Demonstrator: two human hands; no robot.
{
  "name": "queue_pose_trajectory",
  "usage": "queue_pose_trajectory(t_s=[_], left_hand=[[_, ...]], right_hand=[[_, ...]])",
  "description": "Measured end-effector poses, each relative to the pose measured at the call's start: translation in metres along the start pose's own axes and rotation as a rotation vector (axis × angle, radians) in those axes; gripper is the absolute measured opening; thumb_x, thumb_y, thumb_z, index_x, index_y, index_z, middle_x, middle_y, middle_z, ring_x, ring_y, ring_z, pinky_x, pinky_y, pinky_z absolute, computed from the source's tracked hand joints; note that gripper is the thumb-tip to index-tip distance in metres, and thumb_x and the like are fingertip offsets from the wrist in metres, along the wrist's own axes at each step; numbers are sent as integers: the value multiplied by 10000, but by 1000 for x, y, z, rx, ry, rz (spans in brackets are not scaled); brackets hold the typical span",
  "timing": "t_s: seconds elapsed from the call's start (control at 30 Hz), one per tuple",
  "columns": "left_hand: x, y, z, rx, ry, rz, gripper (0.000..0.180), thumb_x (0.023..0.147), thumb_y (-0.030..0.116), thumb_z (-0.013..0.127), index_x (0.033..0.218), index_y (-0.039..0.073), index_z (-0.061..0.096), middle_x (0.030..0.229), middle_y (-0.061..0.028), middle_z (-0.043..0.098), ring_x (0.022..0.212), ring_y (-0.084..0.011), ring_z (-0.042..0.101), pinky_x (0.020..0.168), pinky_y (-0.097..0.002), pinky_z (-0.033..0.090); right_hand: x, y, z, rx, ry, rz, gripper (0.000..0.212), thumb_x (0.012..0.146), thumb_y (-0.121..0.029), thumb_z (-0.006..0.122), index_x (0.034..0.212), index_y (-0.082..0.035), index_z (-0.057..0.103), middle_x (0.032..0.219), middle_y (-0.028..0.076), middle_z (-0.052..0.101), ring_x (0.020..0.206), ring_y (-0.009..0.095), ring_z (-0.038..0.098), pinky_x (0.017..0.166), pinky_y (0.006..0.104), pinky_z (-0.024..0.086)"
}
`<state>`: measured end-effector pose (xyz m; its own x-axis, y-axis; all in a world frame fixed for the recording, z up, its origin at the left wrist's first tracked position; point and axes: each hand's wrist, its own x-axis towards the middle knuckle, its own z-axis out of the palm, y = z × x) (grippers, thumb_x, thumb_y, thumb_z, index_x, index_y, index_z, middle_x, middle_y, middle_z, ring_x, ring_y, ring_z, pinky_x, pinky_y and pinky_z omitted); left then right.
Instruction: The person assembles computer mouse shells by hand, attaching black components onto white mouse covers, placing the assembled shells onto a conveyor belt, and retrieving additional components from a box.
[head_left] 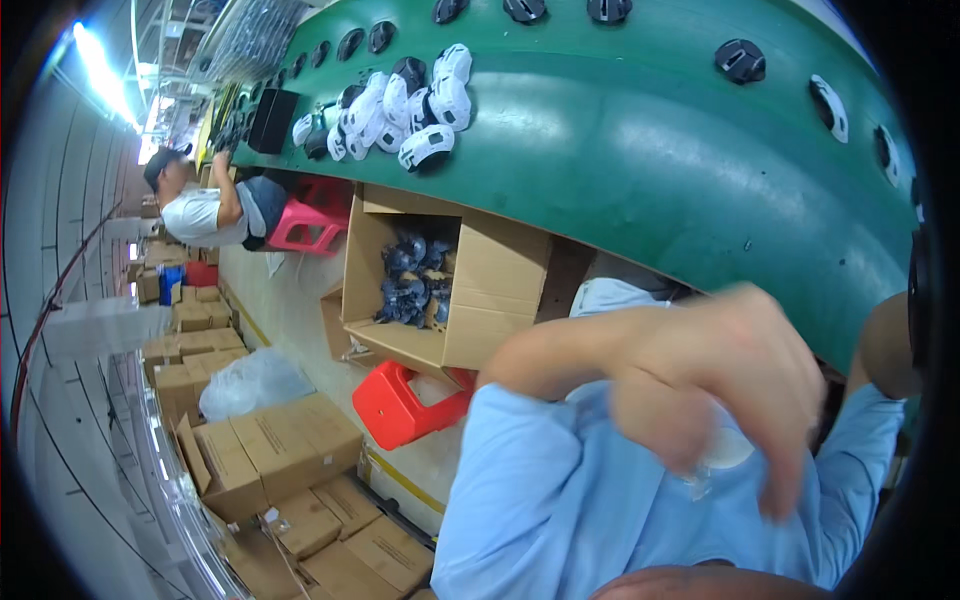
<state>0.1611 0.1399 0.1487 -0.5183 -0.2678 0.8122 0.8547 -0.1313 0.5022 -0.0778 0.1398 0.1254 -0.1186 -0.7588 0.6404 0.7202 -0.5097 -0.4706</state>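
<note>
My left hand (725,370) is raised in front of my blue shirt, its fingers pointing down and smeared by motion. Between thumb and fingers shows a pale, partly clear patch (732,447); whether it is held or lies behind the hand I cannot tell. Of my right arm (888,345) only a part shows at the right rim; that hand is out of sight. On the green table (620,140) lies a heap of white and black curved plastic shells (390,115). Further shells, such as a black one (740,61) and a white-edged one (828,108), lie spaced along its far side.
An open carton (495,300) of dark wrapped parts stands against the table edge, by a red stool (395,405). Closed cartons (290,440) and a clear plastic bag (255,383) are stacked at left. A co-worker (205,215) sits farther along, near a black box (273,120).
</note>
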Motion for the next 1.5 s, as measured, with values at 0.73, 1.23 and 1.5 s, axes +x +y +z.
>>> queue_pose_trajectory(t_s=[0.73, 1.23, 1.5], left_hand=[[-398, 246, -31, 1149, 1854, -509, 437, 1070, 373, 472, 1174, -6, 664, 1159, -85, 676, 1089, -164, 593, 1012, -328, 437], [-572, 318, -249, 1740, 1733, -1506, 986, 839, 687, 640, 1468, -40, 419, 1405, -343, 484, 1312, -477, 475, 1115, -493, 384], [-636, 316, -327, 1595, 1247, -1770, 747, 897, 525, 617, 1471, 66, 479, 1532, -170, 463, 1385, -399, 451, 1126, -439, 404]], right_hand=[[6, 270, 193, 252, -168, 592, 569, 1033, -439, 501, 1450, -55, 460, 1339, 136, 576, 1250, 249, 538, 1041, 409, 422], [-216, 689, 202, -472, 1112, 1491, 855, 913, -582, 580, 1439, 76, 431, 1516, 214, 440, 1371, 286, 443, 1121, 416, 350], [-249, 733, 158, -590, 1025, 1482, 924, 926, -652, 567, 1565, -30, 320, 1614, 107, 343, 1444, 270, 366, 1155, 388, 311]])
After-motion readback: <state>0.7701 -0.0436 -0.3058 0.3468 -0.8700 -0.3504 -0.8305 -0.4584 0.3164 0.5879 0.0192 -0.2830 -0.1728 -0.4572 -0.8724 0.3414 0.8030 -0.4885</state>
